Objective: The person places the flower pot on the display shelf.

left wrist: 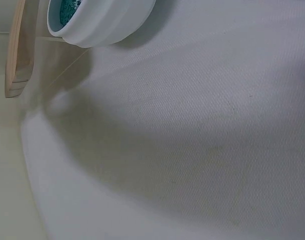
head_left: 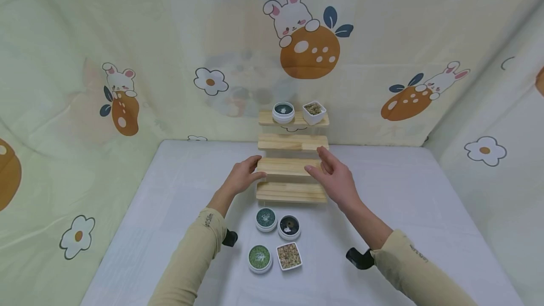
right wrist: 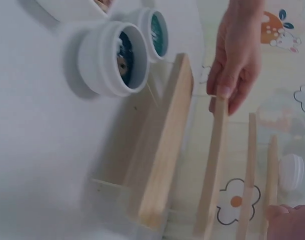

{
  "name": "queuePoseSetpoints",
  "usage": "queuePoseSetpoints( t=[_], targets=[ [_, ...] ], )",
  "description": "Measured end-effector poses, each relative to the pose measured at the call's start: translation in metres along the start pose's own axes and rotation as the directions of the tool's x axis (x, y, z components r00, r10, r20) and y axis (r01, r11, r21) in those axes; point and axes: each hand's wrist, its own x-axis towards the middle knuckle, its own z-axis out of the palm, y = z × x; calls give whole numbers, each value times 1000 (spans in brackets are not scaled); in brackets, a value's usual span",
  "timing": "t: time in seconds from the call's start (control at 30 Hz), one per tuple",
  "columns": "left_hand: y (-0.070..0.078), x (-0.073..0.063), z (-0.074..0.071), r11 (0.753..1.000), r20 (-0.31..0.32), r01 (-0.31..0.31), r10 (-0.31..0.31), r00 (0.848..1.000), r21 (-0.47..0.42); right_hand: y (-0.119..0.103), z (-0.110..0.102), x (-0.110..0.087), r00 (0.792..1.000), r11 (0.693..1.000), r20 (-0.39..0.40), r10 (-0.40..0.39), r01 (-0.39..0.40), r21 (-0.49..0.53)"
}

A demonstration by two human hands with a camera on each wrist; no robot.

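A stepped wooden display stand (head_left: 293, 193) with pale shelf boards faces me at the middle of the table. My left hand (head_left: 243, 175) is at its left side; in the right wrist view, that hand's thumb and fingers (right wrist: 237, 70) pinch the end of a shelf board. The right hand (head_left: 338, 181) is at the opposite side, its thumb and index finger spread and fairly straight near the board ends; any contact is partly hidden. On the top shelf sit a round white pot (head_left: 283, 113) with dark filling and a square white pot (head_left: 314, 113) with grainy filling.
In front of the stand are a teal-filled round pot (head_left: 266, 219), a dark-filled round pot (head_left: 289, 227), a green-filled round pot (head_left: 259, 259) and a square pot of gravel (head_left: 289, 256). A printed curtain (head_left: 238, 22) hangs behind the white table (head_left: 204, 159).
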Motion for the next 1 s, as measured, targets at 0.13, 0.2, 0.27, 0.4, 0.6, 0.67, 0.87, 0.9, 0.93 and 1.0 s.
queuePoseSetpoints(
  t=[0.13,0.2,0.27,0.4,0.6,0.67,0.87,0.9,0.93,1.0],
  targets=[
    [-1,0,1,1000,2,3,-3,1000,3,7,6,-14,999,1000,39,-12,13,-16],
    [-1,1,1,1000,2,1,-1,1000,6,9,9,-21,998,1000,60,-12,13,-16],
    [0,0,1,1000,1,-2,2,1000,8,11,12,-26,997,1000,76,-7,8,-13],
    [1,0,0,1000,-1,-4,4,1000,9,17,19,-35,994,1000,106,3,-1,-16],
    [1,1,0,1000,1,-6,6,1000,15,25,28,-46,987,999,155,35,-28,-46],
    [1,0,0,1000,1,-2,2,1000,12,28,31,-50,985,998,168,45,-36,-56],
    [1,0,0,1000,-2,-4,4,1000,12,39,40,-58,979,995,194,58,-41,-92],
    [1,0,0,1000,-2,-4,4,1000,14,40,41,-59,978,995,199,60,-42,-95],
    [1,0,0,1000,-1,-4,4,1000,16,42,42,-60,978,995,202,61,-42,-96],
    [1,0,-1,1000,-1,-5,5,1000,14,46,45,-63,976,994,206,69,-51,-93]
  ],
)
